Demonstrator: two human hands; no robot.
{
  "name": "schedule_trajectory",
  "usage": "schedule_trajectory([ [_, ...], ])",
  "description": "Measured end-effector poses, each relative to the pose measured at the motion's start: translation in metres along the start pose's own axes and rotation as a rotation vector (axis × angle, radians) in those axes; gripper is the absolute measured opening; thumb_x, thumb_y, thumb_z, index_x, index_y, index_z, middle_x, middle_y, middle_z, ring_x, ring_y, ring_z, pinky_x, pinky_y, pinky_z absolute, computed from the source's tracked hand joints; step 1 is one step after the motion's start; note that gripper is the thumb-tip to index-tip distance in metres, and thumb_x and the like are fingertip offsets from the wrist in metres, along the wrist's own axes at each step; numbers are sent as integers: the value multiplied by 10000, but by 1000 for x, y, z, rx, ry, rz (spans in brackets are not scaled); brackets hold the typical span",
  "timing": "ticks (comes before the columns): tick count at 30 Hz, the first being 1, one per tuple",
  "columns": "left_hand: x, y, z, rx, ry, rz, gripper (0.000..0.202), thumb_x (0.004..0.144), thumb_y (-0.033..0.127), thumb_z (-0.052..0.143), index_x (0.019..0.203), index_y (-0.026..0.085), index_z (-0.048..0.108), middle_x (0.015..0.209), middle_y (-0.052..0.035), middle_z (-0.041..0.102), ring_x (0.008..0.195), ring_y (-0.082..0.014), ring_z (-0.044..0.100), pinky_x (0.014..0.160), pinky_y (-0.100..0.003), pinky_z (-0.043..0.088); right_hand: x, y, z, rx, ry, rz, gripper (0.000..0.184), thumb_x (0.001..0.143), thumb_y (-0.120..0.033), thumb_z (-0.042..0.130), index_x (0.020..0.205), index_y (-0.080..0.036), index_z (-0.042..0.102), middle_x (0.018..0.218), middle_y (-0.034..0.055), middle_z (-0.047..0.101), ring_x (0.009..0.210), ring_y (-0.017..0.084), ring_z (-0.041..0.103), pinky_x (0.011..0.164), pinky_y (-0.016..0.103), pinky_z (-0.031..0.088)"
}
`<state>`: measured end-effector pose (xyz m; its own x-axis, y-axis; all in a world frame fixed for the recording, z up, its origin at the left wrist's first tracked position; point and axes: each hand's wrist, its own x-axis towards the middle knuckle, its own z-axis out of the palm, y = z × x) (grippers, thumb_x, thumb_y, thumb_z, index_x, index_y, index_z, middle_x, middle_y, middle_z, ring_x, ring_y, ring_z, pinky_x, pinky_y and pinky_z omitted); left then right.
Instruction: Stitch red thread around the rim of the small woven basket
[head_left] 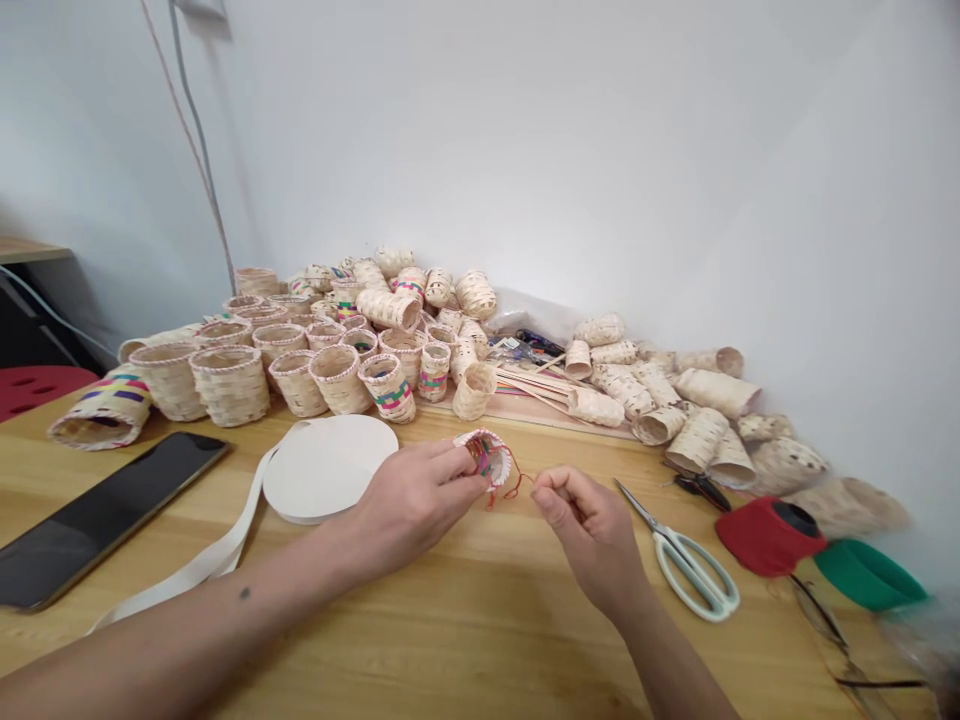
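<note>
My left hand (424,495) is closed on a small woven basket (496,466) with a white band round its rim and coloured strips inside. The basket is tipped so its mouth faces right, and my fingers hide much of it. Red thread (516,488) hangs in loops from the rim and runs toward my right hand (589,540). There, thumb and forefinger are pinched together on the thread's end; whether a needle is between them is too small to make out. A roll of white ribbon (334,468) lies flat behind my left wrist, its loose end trailing toward me.
Finished-looking woven baskets (229,385) stand in a heap at the back left, with more lying at the back right (697,440). Scissors (690,565), a red thread spool (765,537), a green ring (870,575) and eyeglasses (825,615) lie right. A phone (105,515) lies left.
</note>
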<state>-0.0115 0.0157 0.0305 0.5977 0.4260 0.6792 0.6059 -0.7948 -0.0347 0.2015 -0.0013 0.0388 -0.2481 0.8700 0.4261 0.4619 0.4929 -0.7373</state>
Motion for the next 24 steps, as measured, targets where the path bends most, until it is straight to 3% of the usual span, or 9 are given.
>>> schedule_trajectory([
  [6, 2, 2, -1, 81, 82, 32, 187, 922, 154, 462, 877, 150, 644, 744, -21, 576, 655, -137, 471, 550, -266, 321, 3, 4, 5, -17, -61, 74, 237, 827, -392, 585, 807, -162, 640, 501, -87, 260, 454, 80, 255, 449, 215, 208],
  [10, -2, 5, 3, 94, 36, 57, 179, 938, 191, 460, 892, 149, 628, 749, -24, 575, 684, -147, 468, 566, -278, 327, 1, 8, 18, -36, -65, 120, 274, 776, -441, 647, 745, -169, 629, 495, -92, 226, 456, 79, 233, 456, 222, 194],
  [14, -7, 7, 9, 103, -16, 45, 174, 945, 193, 452, 925, 147, 619, 761, -31, 577, 706, -157, 464, 574, -289, 315, 0, 10, 28, -3, -51, 190, 308, 806, -444, 592, 658, -174, 595, 495, -75, 258, 461, 82, 241, 449, 227, 190],
  [24, 0, 0, 3, -1, 19, -71, 210, 923, 167, 471, 817, 147, 651, 751, -28, 581, 658, -121, 483, 568, -239, 334, 1, 9, 18, 403, -209, 299, 251, 798, -401, 574, 699, -173, 535, 536, -68, 328, 491, 79, 235, 463, 215, 185],
])
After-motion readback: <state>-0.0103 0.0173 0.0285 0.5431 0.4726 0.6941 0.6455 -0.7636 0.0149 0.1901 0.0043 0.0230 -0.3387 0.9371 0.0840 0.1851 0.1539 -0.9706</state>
